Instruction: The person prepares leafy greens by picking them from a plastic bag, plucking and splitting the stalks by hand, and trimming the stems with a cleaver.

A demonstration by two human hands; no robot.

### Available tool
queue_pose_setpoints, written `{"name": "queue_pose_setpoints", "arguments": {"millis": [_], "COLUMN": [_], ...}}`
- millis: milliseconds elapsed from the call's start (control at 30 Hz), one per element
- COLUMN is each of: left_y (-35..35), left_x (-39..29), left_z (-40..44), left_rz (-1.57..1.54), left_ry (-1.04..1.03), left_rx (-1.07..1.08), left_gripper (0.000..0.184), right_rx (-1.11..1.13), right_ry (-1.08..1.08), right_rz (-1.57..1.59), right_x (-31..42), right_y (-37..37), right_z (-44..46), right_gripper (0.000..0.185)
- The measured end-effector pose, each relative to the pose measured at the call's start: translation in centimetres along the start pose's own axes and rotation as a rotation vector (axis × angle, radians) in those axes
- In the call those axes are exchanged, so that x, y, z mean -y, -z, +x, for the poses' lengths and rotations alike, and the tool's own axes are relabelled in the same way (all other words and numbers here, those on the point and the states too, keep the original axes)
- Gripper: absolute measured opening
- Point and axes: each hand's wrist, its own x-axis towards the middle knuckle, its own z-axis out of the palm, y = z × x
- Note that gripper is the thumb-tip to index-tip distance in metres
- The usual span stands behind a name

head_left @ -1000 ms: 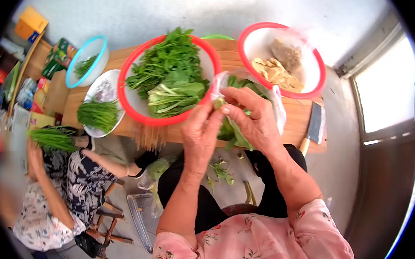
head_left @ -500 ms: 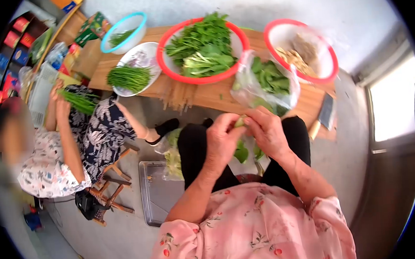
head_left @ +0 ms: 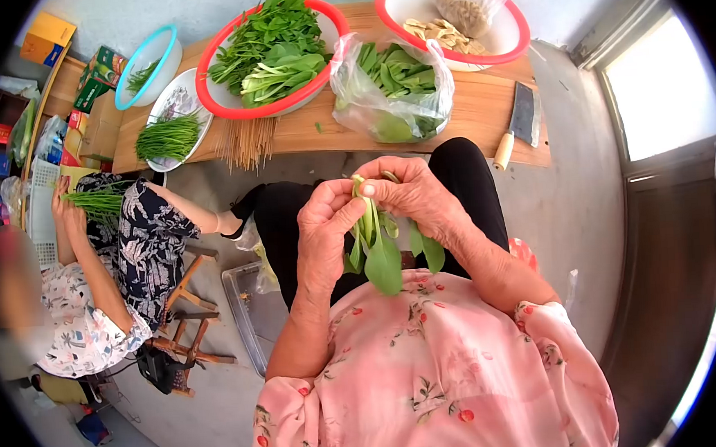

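Both my hands are together over my lap, at the pale stem end of a bunch of leafy greens that looks like bok choy. My left hand is closed around the stems from the left, thumb pressed along them. From the right, my right hand pinches the root end between thumb and fingers. The broad green leaves hang down towards my pink shirt, and a separate leaf dangles beneath my right hand. Just beyond my hands, a clear plastic bag of similar greens stands on the wooden table.
A red-rimmed basin holds greens; another basin holds pale sliced food and a bag. A cleaver lies at the table's right end, near skewers and chives. At left, a seated person holds chives. A tray is on the floor.
My view has shifted, so the table things appear farther up and left. My hands have lifted and turned, and the greens' leaves now show clearly between them.
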Motion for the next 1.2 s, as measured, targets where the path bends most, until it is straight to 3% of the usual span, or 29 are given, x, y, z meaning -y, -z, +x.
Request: {"name": "queue_pose_setpoints", "arguments": {"millis": [100, 367, 400, 433, 500, 567, 600, 700, 767, 867, 900, 967, 1033, 1100, 1200], "left_y": [-0.8, -0.5, -0.2, 0.2, 1.2, 1.9, 1.6, 0.5, 0.9, 2.3, 1.6, -0.2, 0.0, 0.7, 0.4], "left_x": [0.4, 2.2, 2.0, 1.8, 2.2, 3.0, 3.3, 3.0, 3.2, 4.5, 4.3, 3.5, 2.4, 2.6, 2.4], "left_z": [0.6, 2.1, 2.3, 2.5, 2.8, 2.9, 2.8, 2.6, 2.6, 2.8, 2.2, 1.1, 0.9, 1.2, 1.1], "left_rz": [0.086, 0.444, 0.302, 0.158, 0.097, -0.184, -0.138, -0.219, -0.176, -0.443, -0.444, -0.187, -0.18, -0.098, 0.152], "left_ry": [-0.034, -0.041, 0.096, 0.232, 0.289, 0.344, 0.312, 0.353, 0.371, 0.335, 0.334, 0.263, 0.29, 0.219, 0.211], "left_rx": [-0.012, 0.014, 0.071, 0.126, 0.162, 0.362, 0.331, 0.176, 0.115, 0.381, 0.379, 0.123, 0.096, 0.186, 0.269], "left_gripper": [0.021, 0.016, 0.017, 0.018, 0.02, 0.025, 0.028, 0.03, 0.032, 0.033, 0.033, 0.034, 0.037, 0.033, 0.032], "right_rx": [-0.075, -0.177, -0.182, -0.111, -0.04, 0.104, 0.127, 0.005, -0.021, 0.002, 0.003, -0.036, -0.057, -0.105, -0.08], "right_ry": [0.007, 0.212, 0.208, 0.251, 0.291, -0.02, 0.031, -0.081, -0.078, -0.1, -0.102, -0.039, -0.053, -0.034, -0.094], "right_rz": [0.04, -0.572, -0.569, -0.523, -0.473, 0.023, 0.011, 0.271, 0.254, 0.356, 0.355, 0.248, 0.237, 0.123, 0.255], "right_x": [-1.1, -1.7, -1.9, -2.2, -2.2, -1.9, -2.0, -1.7, -1.9, -2.0, -2.1, -2.5, -2.2, -2.5, -2.0], "right_y": [1.1, 2.4, 2.8, 3.2, 4.0, 4.7, 4.9, 4.9, 4.9, 4.2, 3.8, 2.8, 2.1, 2.1, 2.4], "right_z": [0.1, -0.4, -0.5, -0.4, -0.4, -0.7, -0.5, -0.2, -0.1, -0.2, -0.2, -0.4, -0.7, -0.3, -0.2], "right_gripper": [0.022, 0.015, 0.015, 0.014, 0.014, 0.016, 0.018, 0.019, 0.019, 0.022, 0.022, 0.02, 0.019, 0.02, 0.018]}}
